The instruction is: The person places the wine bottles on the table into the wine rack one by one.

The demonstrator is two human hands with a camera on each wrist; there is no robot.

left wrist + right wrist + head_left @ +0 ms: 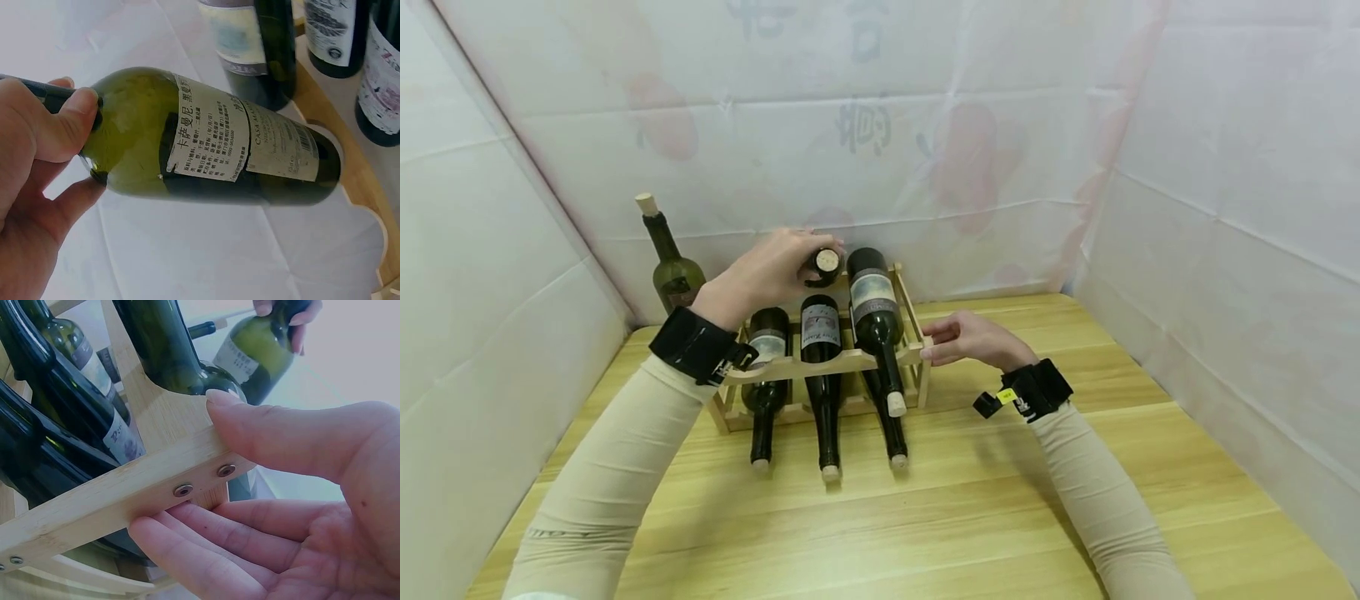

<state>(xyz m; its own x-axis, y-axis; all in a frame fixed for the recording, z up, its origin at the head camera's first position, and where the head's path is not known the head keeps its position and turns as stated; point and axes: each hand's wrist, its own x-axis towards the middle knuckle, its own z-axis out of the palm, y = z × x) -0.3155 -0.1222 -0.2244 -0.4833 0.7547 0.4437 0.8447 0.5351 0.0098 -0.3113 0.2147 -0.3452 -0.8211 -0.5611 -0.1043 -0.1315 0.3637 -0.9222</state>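
Note:
My left hand (775, 262) grips a green wine bottle (140, 134) by its neck, behind the top of the wooden wine rack (790, 367). In the head view mostly its corked top shows; the left wrist view shows the body with a pale printed label, its base overlapping the rack's scalloped rail. My right hand (973, 340) holds the rack's right end, with the thumb on the upper side of the rail and the fingers below it. One wine bottle (876, 304) lies on the upper tier at the right, its corked neck pointing towards me.
On the lower tier lie dark wine bottles at left (763, 400), middle (822, 333) and right (887, 417), corks facing the front. Another corked green bottle (673, 271) stands upright behind my left forearm. White sheeting (1000, 150) encloses the back and sides of the wooden table (925, 517).

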